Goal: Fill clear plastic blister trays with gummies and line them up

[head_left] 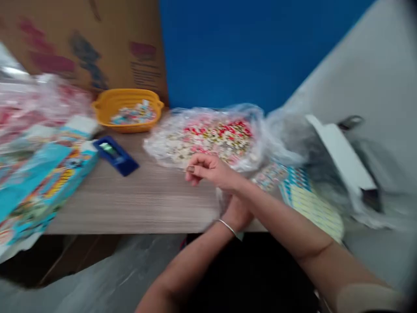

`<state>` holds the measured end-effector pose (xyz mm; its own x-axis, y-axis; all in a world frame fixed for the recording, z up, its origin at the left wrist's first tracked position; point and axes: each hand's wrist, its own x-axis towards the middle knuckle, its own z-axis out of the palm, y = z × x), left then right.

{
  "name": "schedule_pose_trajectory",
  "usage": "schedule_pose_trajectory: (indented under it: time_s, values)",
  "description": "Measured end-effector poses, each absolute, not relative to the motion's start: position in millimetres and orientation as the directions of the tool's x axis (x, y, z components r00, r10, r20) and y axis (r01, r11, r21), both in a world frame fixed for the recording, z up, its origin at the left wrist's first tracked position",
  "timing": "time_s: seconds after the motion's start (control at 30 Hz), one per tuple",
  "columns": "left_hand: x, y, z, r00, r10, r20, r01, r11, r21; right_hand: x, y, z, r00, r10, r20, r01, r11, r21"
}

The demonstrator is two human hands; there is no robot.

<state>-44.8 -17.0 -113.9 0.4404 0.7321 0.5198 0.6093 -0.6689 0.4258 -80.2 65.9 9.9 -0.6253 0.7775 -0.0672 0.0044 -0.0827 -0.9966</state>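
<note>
My right hand (208, 171) hovers at the near edge of an open clear plastic bag (156, 141) full of small red, white and green pieces (224, 134). Thumb and fingers are pinched together; whatever they hold, if anything, is too small and blurred to name. Beneath my right forearm, my left hand (239, 213) crosses toward the right, a thin bracelet on its wrist. Its fingers are hidden by the forearm. Just past it lies a small clear packet (270, 176) of colourful bits, close to the left hand; I cannot tell whether they touch.
An orange basket (128, 126) with small pieces stands at the back left, a blue tape dispenser (116, 155) before it. Flattened printed boxes (48, 182) cover the table's left. Yellow and blue sheets (312, 213) and a white box (347, 156) lie right. A blue panel (260, 52) rises behind.
</note>
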Motion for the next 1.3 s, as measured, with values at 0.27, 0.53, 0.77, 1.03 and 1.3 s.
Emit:
schedule_pose_trajectory:
  time_s: [0.27,0.53,0.77,1.03,1.3]
  values:
    - [-34.1,-16.7,-116.0,0.53,0.638,0.559,0.592,-0.75,0.296,148.1,-44.9,-11.9,-0.221,0.938,-0.265,0.084,-0.253,-0.964]
    - [-30.4,-18.9,-114.4,0.509,0.653,0.56,0.636,-0.724,0.267,157.6,-59.6,-81.2,-0.179,0.922,-0.342,-0.155,-0.37,-0.916]
    - [-34.6,-16.7,-115.9,0.574,0.626,0.528,0.625,-0.751,0.211,155.3,-51.5,-93.1,-0.209,0.927,-0.311,-0.216,-0.354,-0.91]
    - [-34.6,-17.6,-109.5,0.598,0.6,0.531,0.609,-0.771,0.185,155.3,-47.3,-103.9,-0.128,0.912,-0.389,-0.034,-0.396,-0.918]
    - [-36.2,-17.1,-106.0,0.616,0.625,0.479,0.618,-0.761,0.197,162.7,-34.6,-94.6,-0.032,0.982,-0.189,0.75,-0.101,-0.654]
